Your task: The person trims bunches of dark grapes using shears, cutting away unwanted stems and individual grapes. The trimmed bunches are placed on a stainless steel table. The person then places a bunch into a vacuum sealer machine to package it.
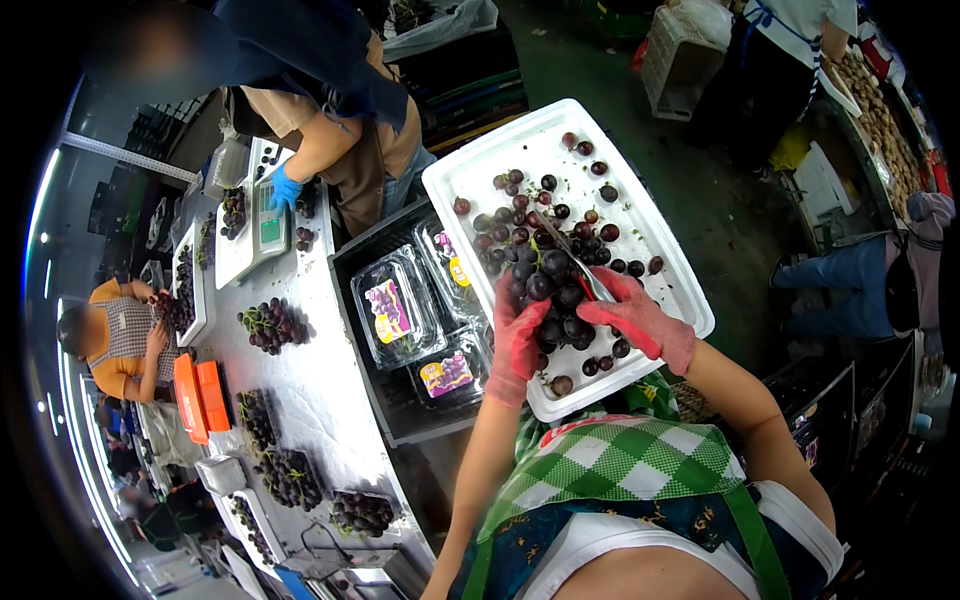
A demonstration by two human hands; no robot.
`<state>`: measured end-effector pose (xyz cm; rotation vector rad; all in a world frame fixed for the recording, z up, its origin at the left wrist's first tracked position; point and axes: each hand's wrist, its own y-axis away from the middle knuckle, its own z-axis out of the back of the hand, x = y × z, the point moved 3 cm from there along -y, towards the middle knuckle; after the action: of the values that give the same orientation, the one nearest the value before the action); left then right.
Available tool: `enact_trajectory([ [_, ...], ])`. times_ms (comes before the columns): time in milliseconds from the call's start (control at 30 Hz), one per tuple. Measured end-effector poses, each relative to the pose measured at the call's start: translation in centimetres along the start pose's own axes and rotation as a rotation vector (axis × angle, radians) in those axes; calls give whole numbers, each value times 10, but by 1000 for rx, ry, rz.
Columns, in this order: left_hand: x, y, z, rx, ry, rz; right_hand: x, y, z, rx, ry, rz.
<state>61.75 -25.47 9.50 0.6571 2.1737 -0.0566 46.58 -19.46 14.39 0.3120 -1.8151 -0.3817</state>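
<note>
My left hand (519, 337), in a red-palmed work glove, holds a bunch of dark grapes (551, 277) from beneath. The bunch is held over a white foam tray (679, 300). In my right hand (637, 315), gloved alike, is a pair of scissors (581, 262) with metal blades. They lie along the right side of the bunch, tips pointing to the tray's far end; whether the blades are apart I cannot tell. Loose grapes (517, 217) and bits of stem are scattered over the tray, partly hidden by the bunch and my hands.
Left of the tray, a black crate (375, 405) holds several clear plastic boxes (397, 307) with labels. Grape bunches (274, 326) lie on a metal table (315, 390) beyond. A co-worker's blue-gloved hand (283, 189) is at a white scale (259, 232). Another person (124, 337) handles grapes at far left.
</note>
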Motion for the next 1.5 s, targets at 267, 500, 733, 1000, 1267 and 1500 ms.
enact_trajectory([
  [267, 10, -3, 4, -93, -56, 27, 14, 42, 17, -256, 940, 449],
  [500, 7, -3, 2, -54, 9, -5, 5, 49, 26, -356, 1077, 400],
  [733, 5, -2, 1, -39, 24, 1, -1, 46, 25, -362, 1096, 378],
  [1000, 7, -2, 5, -31, 44, 12, -9, 42, 22, -335, 907, 384],
  [1267, 12, -7, 16, 17, 135, 47, -24, 25, 21, -164, 55, 146],
  [1500, 11, -6, 14, 99, 122, 62, -24, 7, 10, -50, -239, 76],
])
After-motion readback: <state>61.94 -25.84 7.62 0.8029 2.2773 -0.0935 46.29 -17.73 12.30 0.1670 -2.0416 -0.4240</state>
